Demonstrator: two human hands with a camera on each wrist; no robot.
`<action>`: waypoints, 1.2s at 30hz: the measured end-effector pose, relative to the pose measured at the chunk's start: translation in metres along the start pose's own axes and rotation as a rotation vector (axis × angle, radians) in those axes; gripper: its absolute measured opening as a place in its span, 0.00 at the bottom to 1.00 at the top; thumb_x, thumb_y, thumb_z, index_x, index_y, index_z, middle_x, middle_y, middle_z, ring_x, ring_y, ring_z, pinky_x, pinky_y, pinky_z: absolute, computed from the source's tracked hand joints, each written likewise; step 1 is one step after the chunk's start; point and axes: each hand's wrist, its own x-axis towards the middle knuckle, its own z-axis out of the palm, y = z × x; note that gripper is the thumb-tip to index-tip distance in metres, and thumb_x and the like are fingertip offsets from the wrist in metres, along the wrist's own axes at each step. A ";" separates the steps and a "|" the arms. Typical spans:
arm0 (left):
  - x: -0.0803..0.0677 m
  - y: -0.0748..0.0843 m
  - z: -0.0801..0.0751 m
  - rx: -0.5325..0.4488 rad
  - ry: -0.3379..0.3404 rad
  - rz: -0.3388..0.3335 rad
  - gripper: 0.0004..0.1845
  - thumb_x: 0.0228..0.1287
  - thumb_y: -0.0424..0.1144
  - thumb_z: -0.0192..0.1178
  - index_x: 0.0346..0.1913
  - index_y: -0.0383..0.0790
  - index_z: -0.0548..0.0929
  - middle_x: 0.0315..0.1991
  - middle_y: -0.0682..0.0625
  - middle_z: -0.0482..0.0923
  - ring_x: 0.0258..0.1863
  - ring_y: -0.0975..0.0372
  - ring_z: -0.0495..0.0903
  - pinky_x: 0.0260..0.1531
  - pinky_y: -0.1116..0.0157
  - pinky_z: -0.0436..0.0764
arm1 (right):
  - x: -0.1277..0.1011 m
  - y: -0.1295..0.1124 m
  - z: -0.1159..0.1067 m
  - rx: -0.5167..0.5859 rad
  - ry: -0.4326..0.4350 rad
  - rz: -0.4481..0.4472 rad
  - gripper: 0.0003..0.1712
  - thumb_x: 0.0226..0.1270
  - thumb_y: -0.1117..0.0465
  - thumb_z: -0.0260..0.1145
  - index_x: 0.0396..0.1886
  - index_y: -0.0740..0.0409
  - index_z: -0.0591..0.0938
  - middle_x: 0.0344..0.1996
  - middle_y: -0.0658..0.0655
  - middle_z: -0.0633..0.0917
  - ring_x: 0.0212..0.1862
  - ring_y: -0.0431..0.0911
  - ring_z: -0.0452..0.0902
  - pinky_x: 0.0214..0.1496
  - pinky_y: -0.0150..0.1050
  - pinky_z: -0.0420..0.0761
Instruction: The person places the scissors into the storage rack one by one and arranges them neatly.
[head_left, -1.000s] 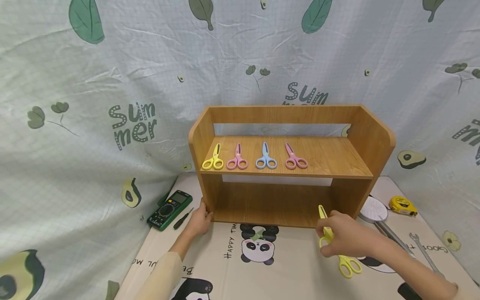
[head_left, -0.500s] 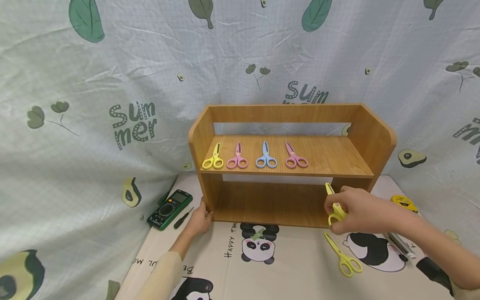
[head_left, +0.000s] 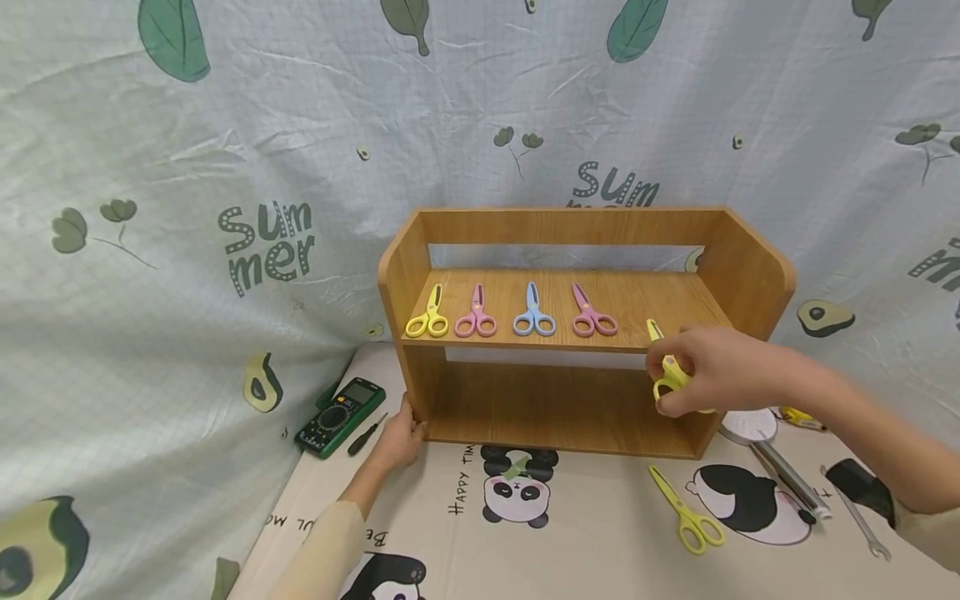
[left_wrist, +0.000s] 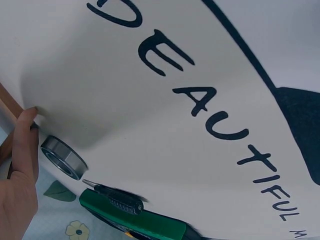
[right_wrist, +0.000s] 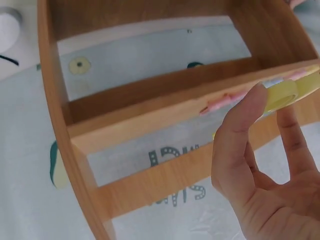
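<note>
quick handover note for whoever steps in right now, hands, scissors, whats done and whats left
Left hand: rests against the wooden shelf at its lower left corner, holding nothing.
Right hand: pinches yellow scissors at the handle, raised to the front edge of the upper board, right of the row.
Done: four scissors lie on the upper board, yellow, pink, blue, pink.
Left: the held pair is not yet set down; another yellow pair lies on the mat in front of the shelf.
</note>
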 end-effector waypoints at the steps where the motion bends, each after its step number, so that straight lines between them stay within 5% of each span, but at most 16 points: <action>1: 0.000 0.000 0.000 0.001 -0.002 -0.002 0.33 0.77 0.29 0.51 0.77 0.27 0.50 0.68 0.21 0.71 0.65 0.36 0.78 0.55 0.47 0.84 | 0.003 -0.001 -0.004 -0.005 0.001 -0.001 0.14 0.55 0.51 0.78 0.40 0.42 0.85 0.32 0.51 0.76 0.36 0.44 0.71 0.30 0.38 0.71; 6: -0.001 0.000 0.000 0.000 0.000 -0.003 0.33 0.77 0.29 0.51 0.78 0.26 0.50 0.67 0.22 0.71 0.65 0.36 0.78 0.57 0.46 0.84 | 0.020 -0.005 -0.022 0.005 -0.004 0.032 0.14 0.58 0.52 0.77 0.43 0.47 0.85 0.29 0.53 0.77 0.33 0.46 0.74 0.29 0.38 0.76; 13: -0.002 0.000 -0.002 0.005 0.004 -0.008 0.34 0.77 0.29 0.51 0.78 0.27 0.50 0.66 0.22 0.73 0.63 0.36 0.80 0.51 0.49 0.85 | 0.043 -0.004 -0.041 0.040 -0.033 0.071 0.18 0.60 0.52 0.75 0.47 0.53 0.84 0.39 0.59 0.79 0.36 0.49 0.78 0.31 0.42 0.87; 28: -0.001 -0.001 0.001 0.003 0.017 0.025 0.34 0.76 0.28 0.52 0.78 0.27 0.51 0.67 0.22 0.72 0.66 0.35 0.77 0.63 0.42 0.79 | 0.086 0.004 -0.044 0.021 -0.147 0.165 0.22 0.64 0.45 0.74 0.47 0.54 0.81 0.41 0.60 0.77 0.44 0.53 0.77 0.31 0.46 0.89; 36: 0.000 -0.001 0.000 0.011 0.015 0.019 0.32 0.76 0.29 0.52 0.77 0.28 0.52 0.66 0.22 0.73 0.64 0.36 0.78 0.59 0.44 0.82 | 0.102 0.010 -0.051 0.075 -0.207 0.235 0.21 0.66 0.45 0.72 0.46 0.55 0.81 0.45 0.60 0.76 0.50 0.56 0.73 0.36 0.48 0.89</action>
